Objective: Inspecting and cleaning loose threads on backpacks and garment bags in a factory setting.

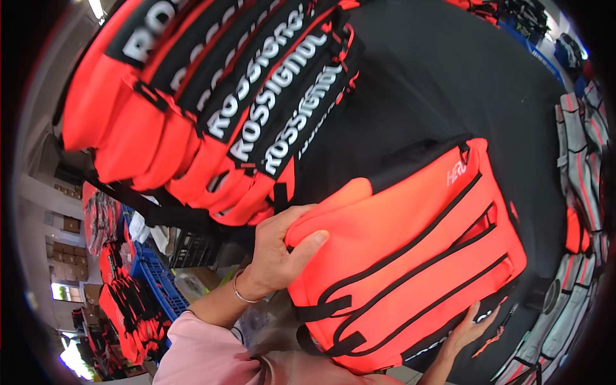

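Note:
A bright red-orange backpack [410,237] with black piping and black webbing loops lies tilted on the black-covered table in front of me. My left hand [282,247] grips its near left corner, thumb on top and the other fingers hidden under the fabric. At the near right edge, my right hand [471,328] rests against the bag's black side panel with fingers stretched out. A short red-and-black zipper pull [493,340] hangs just beside the right hand.
A tall stack of similar red-and-black bags [186,135] stands at the far left of the table [462,83]. Grey padded straps with red stripes [581,160] line the right edge. A blue crate [157,279] and piled red-and-black pieces [125,308] lie at lower left.

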Action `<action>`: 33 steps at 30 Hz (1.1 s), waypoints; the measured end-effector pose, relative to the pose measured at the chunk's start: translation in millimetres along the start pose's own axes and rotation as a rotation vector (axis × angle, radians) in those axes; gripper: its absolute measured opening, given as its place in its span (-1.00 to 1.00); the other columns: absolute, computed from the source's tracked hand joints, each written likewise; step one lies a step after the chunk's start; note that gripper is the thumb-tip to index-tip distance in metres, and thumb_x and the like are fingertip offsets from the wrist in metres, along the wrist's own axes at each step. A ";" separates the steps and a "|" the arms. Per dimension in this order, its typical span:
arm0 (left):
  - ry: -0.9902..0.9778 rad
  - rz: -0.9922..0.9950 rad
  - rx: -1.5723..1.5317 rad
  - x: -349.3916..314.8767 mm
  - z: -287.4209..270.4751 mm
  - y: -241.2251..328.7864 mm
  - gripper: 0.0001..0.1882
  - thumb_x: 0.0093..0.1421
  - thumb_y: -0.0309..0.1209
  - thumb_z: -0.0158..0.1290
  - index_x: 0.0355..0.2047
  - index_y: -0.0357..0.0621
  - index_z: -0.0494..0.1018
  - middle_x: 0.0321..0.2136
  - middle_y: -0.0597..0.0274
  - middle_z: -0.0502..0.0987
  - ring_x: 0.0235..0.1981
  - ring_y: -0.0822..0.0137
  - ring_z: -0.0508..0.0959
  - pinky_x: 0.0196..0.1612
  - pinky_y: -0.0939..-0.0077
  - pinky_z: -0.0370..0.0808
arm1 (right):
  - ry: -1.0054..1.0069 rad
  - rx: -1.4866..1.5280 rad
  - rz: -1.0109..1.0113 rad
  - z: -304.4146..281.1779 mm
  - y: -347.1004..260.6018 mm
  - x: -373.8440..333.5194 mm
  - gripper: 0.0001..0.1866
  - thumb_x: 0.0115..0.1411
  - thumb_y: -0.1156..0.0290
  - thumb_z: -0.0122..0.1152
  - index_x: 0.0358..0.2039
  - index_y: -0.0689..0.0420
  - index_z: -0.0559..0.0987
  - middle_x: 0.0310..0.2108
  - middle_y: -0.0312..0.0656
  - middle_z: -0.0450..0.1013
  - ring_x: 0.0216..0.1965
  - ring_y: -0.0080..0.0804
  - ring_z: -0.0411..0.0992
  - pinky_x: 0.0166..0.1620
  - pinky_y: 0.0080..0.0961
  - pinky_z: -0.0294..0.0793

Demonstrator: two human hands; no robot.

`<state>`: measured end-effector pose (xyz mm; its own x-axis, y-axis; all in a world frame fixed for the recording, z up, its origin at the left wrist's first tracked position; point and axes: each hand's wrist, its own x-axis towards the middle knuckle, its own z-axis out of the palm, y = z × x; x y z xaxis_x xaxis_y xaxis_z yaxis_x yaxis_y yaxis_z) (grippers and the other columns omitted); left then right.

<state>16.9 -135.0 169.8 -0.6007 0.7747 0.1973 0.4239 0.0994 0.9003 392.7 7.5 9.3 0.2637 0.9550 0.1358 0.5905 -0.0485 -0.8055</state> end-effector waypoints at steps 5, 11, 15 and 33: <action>-0.113 0.318 0.144 35.1 -8.5 69.7 -0.66 0.12 -0.50 0.19 -0.11 -0.42 0.48 -0.47 0.05 0.51 -0.52 0.23 0.54 -0.45 0.48 0.45 | 0.013 0.145 0.014 -11.6 -24.2 15.1 -0.40 0.30 0.36 0.15 0.26 0.36 0.23 0.20 0.06 0.29 0.15 -0.22 0.31 0.24 -0.39 0.24; -0.061 0.576 0.172 48.1 -41.3 152.9 -0.63 0.09 -0.51 0.21 -0.10 -0.42 0.47 -0.51 0.08 0.46 -0.56 0.20 0.48 -0.48 0.45 0.43 | 0.035 0.525 0.094 -11.0 -115.8 43.0 -0.40 0.28 0.38 0.17 0.26 0.37 0.25 0.12 0.03 0.35 0.04 -0.32 0.37 0.16 -0.43 0.31; 0.146 0.835 0.219 56.3 -95.0 206.9 -0.66 0.10 -0.52 0.20 -0.11 -0.42 0.48 -0.46 0.10 0.52 -0.50 0.31 0.52 -0.40 0.46 0.46 | 0.094 0.671 -0.120 -4.0 -192.3 79.7 -0.43 0.32 0.36 0.13 0.26 0.37 0.26 0.10 -0.03 0.37 0.01 -0.38 0.38 0.13 -0.46 0.32; 0.717 0.434 -0.295 148.3 -471.6 227.0 -0.55 0.26 -0.30 0.07 0.03 -0.42 0.45 -0.04 0.08 0.56 -0.05 0.29 0.56 0.06 0.46 0.45 | -0.011 1.066 -0.802 55.8 -669.4 56.9 -0.51 0.21 0.27 0.26 0.07 0.30 0.44 -0.43 -0.22 0.51 -0.40 -0.42 0.45 -0.27 -0.45 0.49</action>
<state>-295.7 -292.0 586.5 -0.7496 0.1194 0.6510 0.5804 -0.3542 0.7332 -30.1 110.7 524.1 0.1170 0.6144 0.7803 -0.3037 0.7702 -0.5609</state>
